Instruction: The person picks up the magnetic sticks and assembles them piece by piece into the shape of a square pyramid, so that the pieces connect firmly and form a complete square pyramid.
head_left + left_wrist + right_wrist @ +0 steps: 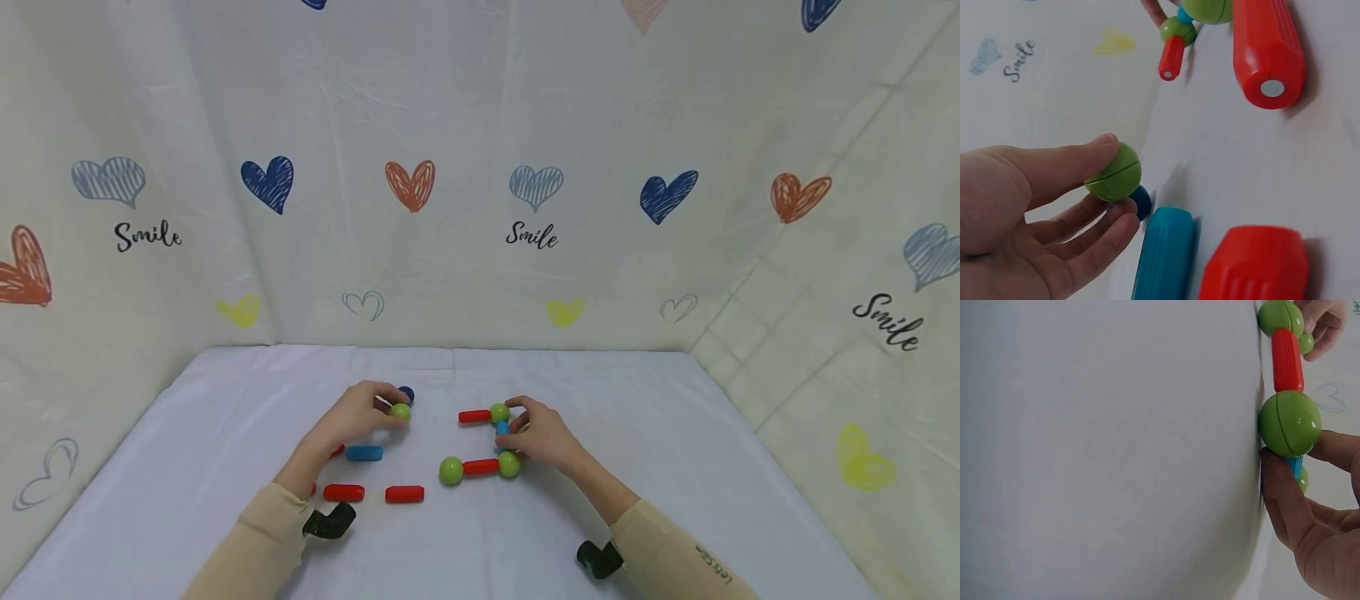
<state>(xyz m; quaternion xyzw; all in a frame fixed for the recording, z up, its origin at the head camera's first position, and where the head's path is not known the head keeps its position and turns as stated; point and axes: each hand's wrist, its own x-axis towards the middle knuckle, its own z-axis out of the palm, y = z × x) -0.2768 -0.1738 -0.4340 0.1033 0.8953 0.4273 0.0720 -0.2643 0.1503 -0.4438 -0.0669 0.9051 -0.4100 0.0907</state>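
Note:
My left hand pinches a green ball between thumb and fingers. Just behind it lies a dark blue ball, partly covered by the hand. To the right, my right hand grips a blue rod that links a far green ball to a near green ball. A red rod sticks out leftward from the far ball. From the near ball another red rod runs left to a third green ball. The right fingers hide part of the blue rod.
Left of the joined pieces lie a loose blue rod and red rods. More red pieces are partly hidden by the left forearm. A white cloth covers the table; a heart-patterned curtain hangs behind.

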